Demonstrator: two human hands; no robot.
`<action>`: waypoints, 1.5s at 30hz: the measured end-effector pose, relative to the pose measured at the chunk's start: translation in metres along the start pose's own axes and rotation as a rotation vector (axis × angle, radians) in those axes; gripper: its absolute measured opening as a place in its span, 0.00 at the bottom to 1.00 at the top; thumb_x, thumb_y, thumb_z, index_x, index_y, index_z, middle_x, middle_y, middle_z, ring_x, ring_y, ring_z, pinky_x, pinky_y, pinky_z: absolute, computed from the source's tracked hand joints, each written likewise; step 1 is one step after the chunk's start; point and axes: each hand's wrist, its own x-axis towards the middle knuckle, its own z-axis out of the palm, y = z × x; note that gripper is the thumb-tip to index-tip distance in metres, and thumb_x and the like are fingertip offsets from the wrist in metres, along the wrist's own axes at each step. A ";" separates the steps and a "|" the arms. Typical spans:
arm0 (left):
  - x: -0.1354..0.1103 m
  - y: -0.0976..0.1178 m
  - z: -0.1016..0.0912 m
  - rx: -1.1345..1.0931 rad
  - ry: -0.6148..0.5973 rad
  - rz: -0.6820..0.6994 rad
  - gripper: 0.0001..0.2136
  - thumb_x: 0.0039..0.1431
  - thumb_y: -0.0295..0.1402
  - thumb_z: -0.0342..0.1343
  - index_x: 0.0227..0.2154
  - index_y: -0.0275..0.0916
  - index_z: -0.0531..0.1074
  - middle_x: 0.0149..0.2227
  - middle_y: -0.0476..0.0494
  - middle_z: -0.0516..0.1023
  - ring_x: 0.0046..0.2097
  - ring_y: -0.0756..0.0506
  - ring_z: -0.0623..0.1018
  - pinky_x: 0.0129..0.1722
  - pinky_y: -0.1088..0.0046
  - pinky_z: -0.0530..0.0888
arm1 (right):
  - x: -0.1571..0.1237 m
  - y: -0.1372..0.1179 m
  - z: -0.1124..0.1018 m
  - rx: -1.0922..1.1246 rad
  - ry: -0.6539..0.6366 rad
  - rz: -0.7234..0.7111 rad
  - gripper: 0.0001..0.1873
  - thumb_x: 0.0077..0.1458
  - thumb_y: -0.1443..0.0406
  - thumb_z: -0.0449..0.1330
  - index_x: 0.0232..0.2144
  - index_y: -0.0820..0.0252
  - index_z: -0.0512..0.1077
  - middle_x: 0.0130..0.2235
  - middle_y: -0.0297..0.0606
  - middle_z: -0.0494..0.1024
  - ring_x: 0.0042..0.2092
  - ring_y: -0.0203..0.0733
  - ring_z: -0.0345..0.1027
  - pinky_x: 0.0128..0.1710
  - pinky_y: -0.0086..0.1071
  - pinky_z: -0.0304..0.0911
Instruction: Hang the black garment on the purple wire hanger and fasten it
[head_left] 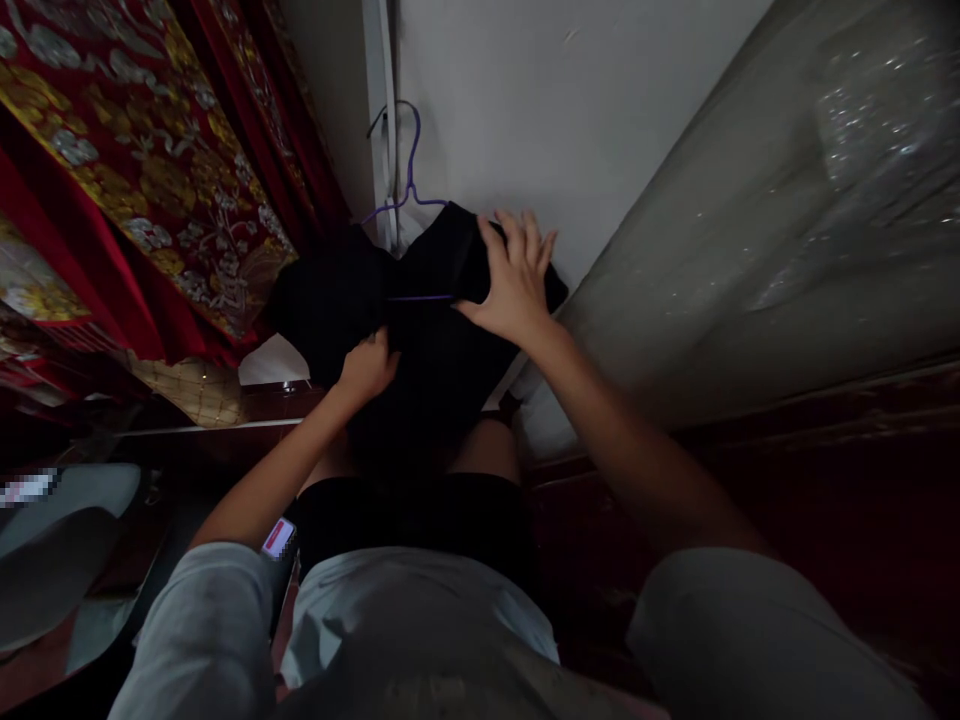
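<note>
Head view: black garment (431,365) hangs below the purple hanger (410,180); right hand (517,282), spread open on its shoulder, sits nearer the hanger than left hand (369,368), clenched on its front.

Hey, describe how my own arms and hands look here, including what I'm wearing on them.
Your left hand and right hand are ungloved, with no watch visible on either wrist. The left sleeve and right sleeve look plain, loose and pale grey, leaving both forearms bare. It's too dim to rule out rings.
</note>
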 end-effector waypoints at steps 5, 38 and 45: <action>-0.014 -0.009 0.028 -0.368 0.144 0.092 0.11 0.72 0.34 0.50 0.46 0.37 0.77 0.42 0.36 0.83 0.42 0.39 0.83 0.45 0.66 0.74 | -0.023 -0.012 0.038 0.157 0.066 0.074 0.36 0.56 0.52 0.65 0.63 0.56 0.62 0.66 0.53 0.62 0.71 0.65 0.48 0.68 0.67 0.46; -0.095 0.036 0.094 -1.168 0.365 -0.262 0.10 0.63 0.39 0.60 0.40 0.38 0.76 0.36 0.44 0.81 0.38 0.46 0.79 0.42 0.71 0.74 | -0.162 -0.116 0.059 1.139 -0.155 0.848 0.18 0.55 0.48 0.60 0.29 0.56 0.70 0.21 0.30 0.68 0.24 0.35 0.61 0.26 0.30 0.58; -0.101 0.041 0.088 -1.134 0.377 -0.261 0.13 0.65 0.44 0.59 0.35 0.39 0.76 0.32 0.47 0.77 0.36 0.47 0.77 0.39 0.73 0.72 | -0.167 -0.105 0.060 1.051 -0.124 0.738 0.14 0.55 0.52 0.65 0.37 0.54 0.71 0.24 0.28 0.70 0.28 0.38 0.66 0.30 0.30 0.59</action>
